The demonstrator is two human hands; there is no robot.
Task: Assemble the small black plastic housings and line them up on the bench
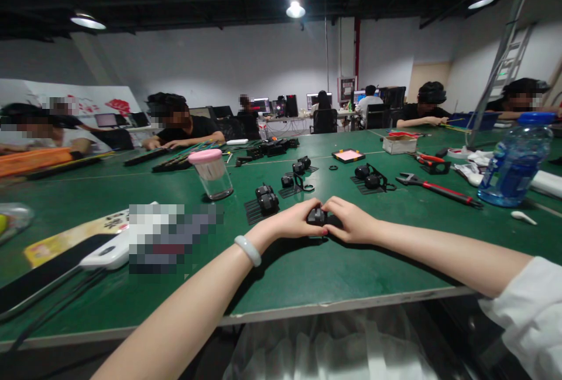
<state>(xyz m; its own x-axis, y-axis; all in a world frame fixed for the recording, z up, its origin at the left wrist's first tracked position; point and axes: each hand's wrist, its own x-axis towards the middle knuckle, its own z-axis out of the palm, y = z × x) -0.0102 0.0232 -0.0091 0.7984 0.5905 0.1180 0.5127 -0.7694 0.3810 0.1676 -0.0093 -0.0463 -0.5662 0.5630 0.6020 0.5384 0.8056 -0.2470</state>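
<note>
Both of my hands meet over the green table, gripping one small black part (317, 216) between them. My left hand (301, 217), with a pale bangle on its wrist, has its fingers round the left side of the part. From the other side, my right hand (350, 220) closes on its right end. The fingers cover much of it, so its exact kind is hidden. Just beyond lie similar black parts on ribbed plates: one group (266, 199) to the left, another (287, 181) straight ahead, and a third (371, 178) to the right. A black ring (333, 167) lies farther back.
A pink-lidded glass jar (212, 176) stands left on the green table (281, 274). Right are an adjustable wrench (439, 190), a blue water bottle (509, 163) and a white box (399, 143). A white power strip (109, 248) lies near left. Other people sit across the table.
</note>
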